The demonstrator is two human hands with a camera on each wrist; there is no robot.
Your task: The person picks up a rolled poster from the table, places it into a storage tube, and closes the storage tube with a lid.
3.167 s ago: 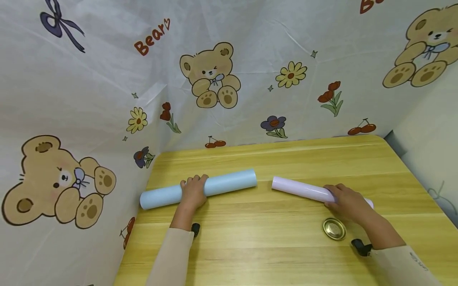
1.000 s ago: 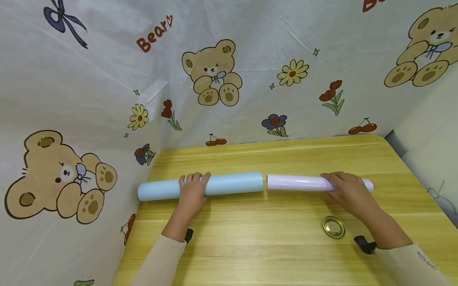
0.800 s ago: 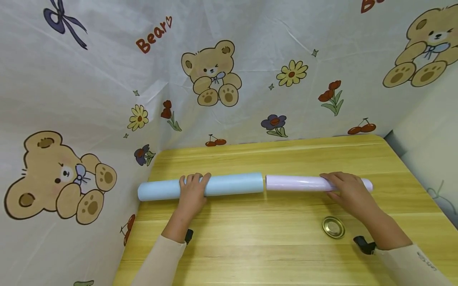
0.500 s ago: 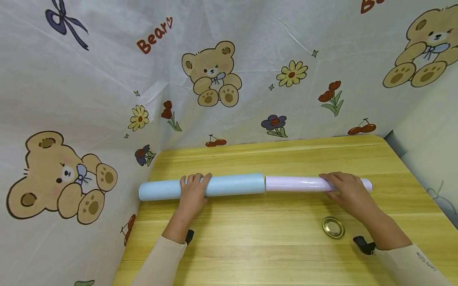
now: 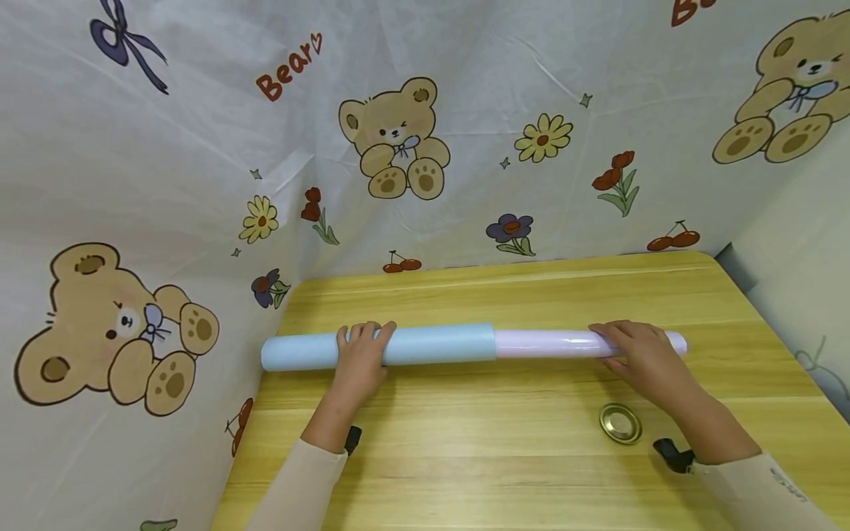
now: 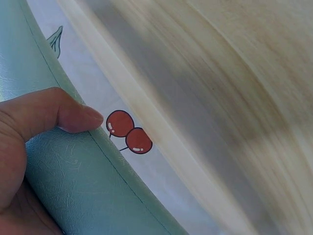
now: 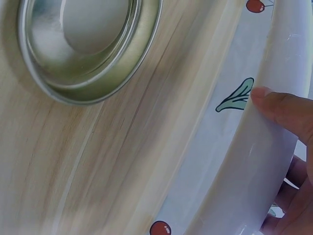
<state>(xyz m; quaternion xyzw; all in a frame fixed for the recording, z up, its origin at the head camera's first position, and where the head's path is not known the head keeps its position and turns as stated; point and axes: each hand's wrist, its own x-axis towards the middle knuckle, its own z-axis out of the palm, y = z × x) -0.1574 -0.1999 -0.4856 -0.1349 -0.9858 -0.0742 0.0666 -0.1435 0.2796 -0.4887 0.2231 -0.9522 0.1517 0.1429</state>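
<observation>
A light blue tube or roll (image 5: 438, 344), leather-textured with a stitched line in the left wrist view, lies crosswise over the wooden table. My left hand (image 5: 361, 363) grips it near its middle from above, with the thumb (image 6: 80, 117) along its near side. A thinner, glossy lilac tube (image 5: 544, 344) extends from the blue tube's right end, in line with it. The lilac tube's left rim is hidden there; I cannot tell how far it reaches inside. My right hand (image 5: 645, 360) holds the lilac tube near its right end, thumb (image 7: 279, 108) on the near side.
A small round gold-coloured metal dish (image 5: 620, 423) sits on the wooden table (image 5: 465, 457) near my right wrist. Bear-printed cloth (image 5: 465, 169) hangs behind the table and on its left. A black wrist piece shows below each hand.
The tubes were apart and angled; both have swung into line and come together. In the last half second, the gap has closed and the lilac tube has shifted slightly left.
</observation>
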